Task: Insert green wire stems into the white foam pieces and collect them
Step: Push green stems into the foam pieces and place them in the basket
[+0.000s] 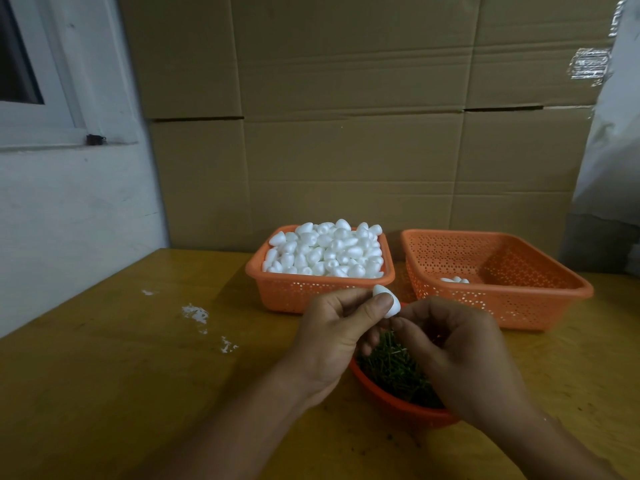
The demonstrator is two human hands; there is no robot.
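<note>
A: While the left hand point(337, 336) pinches the foam piece point(387, 304) between thumb and forefinger, what can go wrong?

B: I think the stem can enter crooked and come out through the side, because foam is soft and the piece is small. A hard squeeze could also dent it. If the piece slips, it may drop into the bowl point(388, 398) of stems point(391, 367) just below the hands.

A: Does the right hand point(453, 355) hold a stem?

B: I cannot tell. Its fingers point(403, 322) are curled and pressed together at the lower end of the piece, as for pinching something thin, but no wire shows there.

A: How do the hands stand?

B: Both are raised above the desk point(121, 375), over the bowl, with forearms coming from 6 o'clock. The left palm faces inward; the right shows its back to the camera.

A: And the other things?

B: From the hands, the full basket point(277, 289) of foam is at 12 o'clock. The second basket point(519, 306), at 2 o'clock, holds only a few pieces point(455, 280), so I judge the work is near its start. White crumbs point(195, 313) lie on the desk at 9 o'clock.
</note>
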